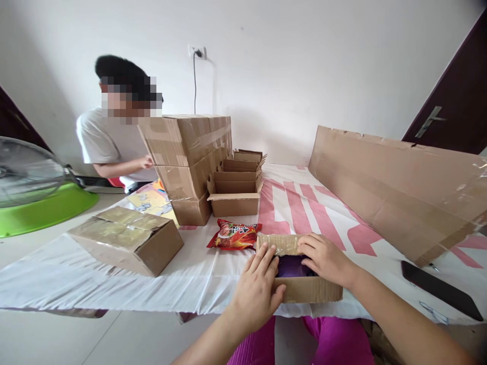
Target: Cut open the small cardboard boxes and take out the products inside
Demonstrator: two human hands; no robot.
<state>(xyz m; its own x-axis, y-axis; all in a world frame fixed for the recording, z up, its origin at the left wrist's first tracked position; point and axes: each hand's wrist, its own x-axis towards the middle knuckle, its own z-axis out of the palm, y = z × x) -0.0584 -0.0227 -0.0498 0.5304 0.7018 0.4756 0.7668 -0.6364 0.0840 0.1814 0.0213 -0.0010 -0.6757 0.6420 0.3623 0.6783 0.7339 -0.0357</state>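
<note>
small carton [304,289] at near table edge, something purple inside, perhaps a packet. left hand [256,289] and right hand [323,258] press its flaps, fingers spread. one red snack bag [235,235] beside. four open cartons [236,195] behind.

Pretty much everything here is brown corrugated cardboard, matt and a bit rough. The small open box [304,289] under the left hand [255,291] and right hand [323,258] has a flap wrapped in crinkly, shiny clear tape, with something smooth and purple inside. The snack packet [235,235] beside it is glossy red plastic film. The sealed box [127,239] and the stacked cartons [188,162] carry shiny tape strips too. The surface [95,276] is covered in thin white plastic sheeting, slightly wrinkled, with pink print. The phone [437,289] is glossy black glass.
</note>
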